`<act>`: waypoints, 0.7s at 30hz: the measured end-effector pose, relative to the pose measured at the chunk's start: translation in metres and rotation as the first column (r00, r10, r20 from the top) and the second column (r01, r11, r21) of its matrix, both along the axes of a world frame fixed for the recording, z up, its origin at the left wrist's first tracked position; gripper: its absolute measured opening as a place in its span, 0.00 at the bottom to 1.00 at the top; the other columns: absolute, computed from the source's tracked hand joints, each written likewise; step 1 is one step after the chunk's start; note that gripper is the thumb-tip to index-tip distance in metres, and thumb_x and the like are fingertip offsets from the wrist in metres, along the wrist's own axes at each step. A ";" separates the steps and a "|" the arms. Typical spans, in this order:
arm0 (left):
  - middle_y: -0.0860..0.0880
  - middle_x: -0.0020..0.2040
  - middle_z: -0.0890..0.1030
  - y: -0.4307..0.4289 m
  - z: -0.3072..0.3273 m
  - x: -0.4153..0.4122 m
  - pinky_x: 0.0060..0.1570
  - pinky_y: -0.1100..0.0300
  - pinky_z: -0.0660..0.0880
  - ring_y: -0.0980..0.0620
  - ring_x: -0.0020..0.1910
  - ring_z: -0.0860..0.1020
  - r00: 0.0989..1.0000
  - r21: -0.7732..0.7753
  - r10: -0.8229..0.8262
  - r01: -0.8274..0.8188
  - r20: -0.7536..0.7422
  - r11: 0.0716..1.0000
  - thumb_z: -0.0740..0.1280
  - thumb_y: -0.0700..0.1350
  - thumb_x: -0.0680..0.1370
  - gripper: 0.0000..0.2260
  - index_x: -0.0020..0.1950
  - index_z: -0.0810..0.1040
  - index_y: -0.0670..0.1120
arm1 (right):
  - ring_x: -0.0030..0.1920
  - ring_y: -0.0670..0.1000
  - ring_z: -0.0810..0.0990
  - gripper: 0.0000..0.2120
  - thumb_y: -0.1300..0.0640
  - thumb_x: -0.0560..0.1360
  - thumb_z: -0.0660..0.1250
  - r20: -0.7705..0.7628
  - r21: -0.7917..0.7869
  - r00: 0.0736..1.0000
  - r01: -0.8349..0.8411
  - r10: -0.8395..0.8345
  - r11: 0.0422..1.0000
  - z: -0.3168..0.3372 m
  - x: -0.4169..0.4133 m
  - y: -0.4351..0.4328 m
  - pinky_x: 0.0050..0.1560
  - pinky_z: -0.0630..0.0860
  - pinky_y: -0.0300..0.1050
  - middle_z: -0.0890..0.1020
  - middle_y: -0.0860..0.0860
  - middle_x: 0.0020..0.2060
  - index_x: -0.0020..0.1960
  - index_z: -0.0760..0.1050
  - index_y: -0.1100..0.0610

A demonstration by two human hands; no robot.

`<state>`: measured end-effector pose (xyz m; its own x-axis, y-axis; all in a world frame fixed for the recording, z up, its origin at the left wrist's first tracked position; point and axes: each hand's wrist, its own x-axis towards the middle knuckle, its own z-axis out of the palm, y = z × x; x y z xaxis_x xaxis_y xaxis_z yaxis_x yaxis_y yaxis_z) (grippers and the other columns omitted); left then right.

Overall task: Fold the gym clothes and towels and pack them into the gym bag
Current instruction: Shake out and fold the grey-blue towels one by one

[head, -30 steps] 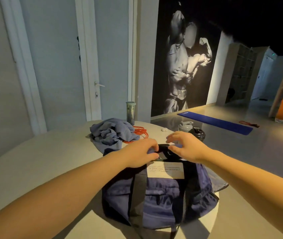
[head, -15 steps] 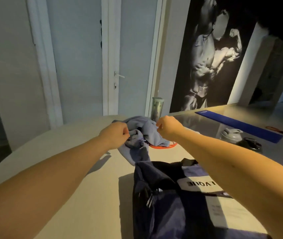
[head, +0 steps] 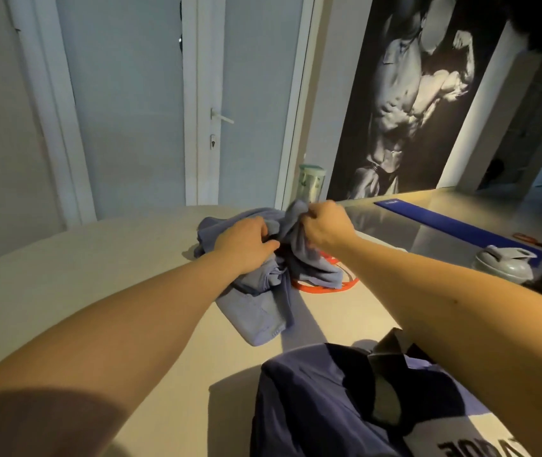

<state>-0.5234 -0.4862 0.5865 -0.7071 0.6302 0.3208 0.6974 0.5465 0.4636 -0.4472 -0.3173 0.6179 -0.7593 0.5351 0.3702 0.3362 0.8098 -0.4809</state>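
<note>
soft matt blue cloth garment [head: 256,308], navy woven fabric bag [head: 322,407], smooth matt tabletop [head: 98,291], glossy floor [head: 461,206], grey plastic shaker [head: 503,262]

We count a left hand [head: 246,240] and a right hand [head: 325,225], one lavender cloth heap [head: 256,308], one gym bag [head: 312,407], one orange cord [head: 315,289], one tumbler [head: 310,183], one shaker [head: 503,263], one blue mat [head: 454,224].
</note>
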 end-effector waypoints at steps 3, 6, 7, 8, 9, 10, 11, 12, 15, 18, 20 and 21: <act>0.53 0.42 0.79 0.006 0.017 0.002 0.43 0.53 0.77 0.51 0.43 0.78 0.999 0.130 -0.032 0.027 0.039 0.991 0.71 0.57 0.77 0.11 0.47 0.74 0.52 | 0.43 0.57 0.86 0.12 0.59 0.82 0.58 -0.352 -0.294 0.930 -0.214 0.102 0.932 0.035 0.008 -0.010 0.45 0.85 0.55 0.85 0.58 0.43 0.50 0.80 0.60; 0.53 0.55 0.82 0.010 0.041 0.006 0.53 0.49 0.81 0.50 0.54 0.81 0.994 0.249 -0.083 0.063 0.069 0.966 0.71 0.61 0.73 0.21 0.62 0.73 0.55 | 0.48 0.52 0.85 0.10 0.63 0.84 0.59 -0.558 -0.430 0.816 -0.441 0.152 0.787 0.084 0.023 -0.032 0.43 0.84 0.45 0.84 0.55 0.47 0.57 0.79 0.62; 0.53 0.61 0.80 0.010 0.053 0.009 0.58 0.46 0.80 0.49 0.59 0.80 0.994 0.301 -0.088 0.063 0.071 0.952 0.71 0.62 0.72 0.27 0.67 0.69 0.55 | 0.49 0.52 0.84 0.09 0.62 0.84 0.60 -0.604 -0.426 0.780 -0.489 0.163 0.761 0.101 0.027 -0.039 0.43 0.84 0.45 0.84 0.54 0.47 0.56 0.79 0.60; 0.52 0.65 0.79 0.010 0.066 0.011 0.62 0.45 0.78 0.48 0.63 0.79 0.993 0.359 -0.092 0.060 0.071 0.932 0.71 0.61 0.73 0.30 0.71 0.66 0.55 | 0.50 0.52 0.84 0.08 0.62 0.84 0.61 -0.646 -0.414 0.742 -0.536 0.177 0.736 0.119 0.033 -0.046 0.45 0.84 0.45 0.84 0.54 0.47 0.53 0.79 0.58; 0.51 0.68 0.77 0.009 0.084 0.018 0.65 0.44 0.76 0.47 0.65 0.77 0.992 0.418 -0.107 0.069 0.067 0.906 0.72 0.59 0.74 0.32 0.73 0.63 0.55 | 0.50 0.53 0.84 0.08 0.62 0.83 0.61 -0.676 -0.398 0.712 -0.569 0.189 0.720 0.138 0.038 -0.052 0.47 0.84 0.46 0.84 0.54 0.47 0.51 0.79 0.56; 0.49 0.70 0.76 0.008 0.102 0.022 0.67 0.45 0.75 0.47 0.67 0.76 0.990 0.474 -0.120 0.074 0.068 0.878 0.72 0.57 0.75 0.33 0.75 0.62 0.54 | 0.50 0.52 0.84 0.09 0.62 0.83 0.62 -0.699 -0.381 0.687 -0.594 0.200 0.709 0.156 0.044 -0.058 0.48 0.84 0.45 0.84 0.54 0.47 0.50 0.80 0.54; 0.49 0.71 0.75 0.005 0.122 0.027 0.68 0.45 0.74 0.47 0.69 0.75 0.989 0.518 -0.134 0.081 0.066 0.852 0.73 0.55 0.76 0.33 0.76 0.61 0.53 | 0.49 0.50 0.84 0.09 0.61 0.83 0.62 -0.702 -0.364 0.682 -0.592 0.206 0.719 0.173 0.049 -0.063 0.49 0.84 0.44 0.84 0.52 0.46 0.50 0.80 0.54; 0.48 0.71 0.75 0.001 0.141 0.032 0.68 0.46 0.73 0.47 0.68 0.75 0.988 0.548 -0.139 0.079 0.069 0.833 0.73 0.54 0.76 0.33 0.76 0.61 0.53 | 0.48 0.49 0.84 0.08 0.59 0.83 0.63 -0.691 -0.353 0.692 -0.576 0.209 0.737 0.189 0.054 -0.068 0.48 0.83 0.43 0.84 0.52 0.45 0.51 0.80 0.54; 0.48 0.62 0.81 -0.012 0.175 0.045 0.58 0.50 0.78 0.48 0.57 0.80 0.992 0.460 -0.103 0.057 0.075 0.886 0.70 0.54 0.79 0.20 0.69 0.71 0.51 | 0.51 0.57 0.85 0.09 0.58 0.81 0.64 -0.458 -0.408 0.871 -0.383 0.177 0.829 0.221 0.062 -0.076 0.53 0.83 0.50 0.85 0.58 0.49 0.57 0.80 0.60; 0.45 0.68 0.76 -0.029 0.170 0.057 0.57 0.50 0.78 0.43 0.61 0.78 0.981 0.269 -0.039 -0.014 0.192 0.963 0.70 0.51 0.79 0.25 0.74 0.69 0.47 | 0.55 0.62 0.84 0.13 0.60 0.80 0.63 -0.306 -0.451 0.946 -0.243 0.107 0.859 0.226 0.077 -0.087 0.56 0.82 0.59 0.84 0.62 0.55 0.61 0.78 0.64; 0.44 0.72 0.72 -0.039 0.164 0.064 0.58 0.52 0.76 0.41 0.66 0.76 0.977 0.300 -0.043 -0.021 0.207 0.954 0.71 0.51 0.79 0.31 0.78 0.64 0.46 | 0.56 0.64 0.83 0.11 0.61 0.80 0.63 -0.378 -0.456 0.919 -0.291 0.113 0.841 0.225 0.089 -0.095 0.56 0.81 0.60 0.83 0.64 0.56 0.58 0.79 0.63; 0.44 0.70 0.74 -0.043 0.164 0.068 0.57 0.53 0.75 0.41 0.65 0.76 0.986 0.307 -0.048 -0.004 0.162 0.952 0.71 0.51 0.79 0.27 0.76 0.68 0.46 | 0.56 0.64 0.83 0.08 0.61 0.80 0.63 -0.403 -0.444 0.906 -0.315 0.127 0.839 0.224 0.094 -0.100 0.57 0.81 0.61 0.83 0.64 0.54 0.54 0.80 0.61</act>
